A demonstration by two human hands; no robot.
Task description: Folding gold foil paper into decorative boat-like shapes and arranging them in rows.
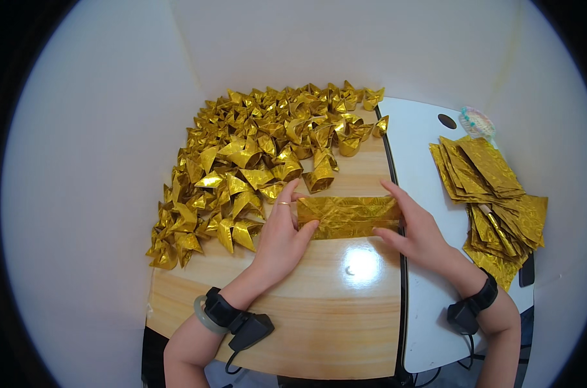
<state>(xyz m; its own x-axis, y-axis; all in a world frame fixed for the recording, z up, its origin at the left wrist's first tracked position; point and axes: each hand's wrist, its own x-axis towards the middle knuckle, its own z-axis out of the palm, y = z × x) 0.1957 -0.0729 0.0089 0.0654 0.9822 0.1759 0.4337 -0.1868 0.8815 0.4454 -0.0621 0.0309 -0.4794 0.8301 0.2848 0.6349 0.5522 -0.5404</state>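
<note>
A flat rectangle of gold foil paper (348, 216), creased across its face, is stretched between my hands above the wooden table. My left hand (283, 229) grips its left end, thumb in front and fingers partly hidden behind. At the other end, my right hand (423, 233) pinches the paper between thumb and fingers. Just beyond and to the left lies a broad heap of folded gold paper ingots (241, 152), with one ingot (320, 173) close to the paper's upper edge.
The wooden table (319, 310) meets a white table (429, 310) along a dark seam. Stacks of gold paper sheets (481, 168) lie at the right, near a pastel-coloured item (478, 121) and a dark phone-like object (527, 270). White panels (345, 45) enclose the far side.
</note>
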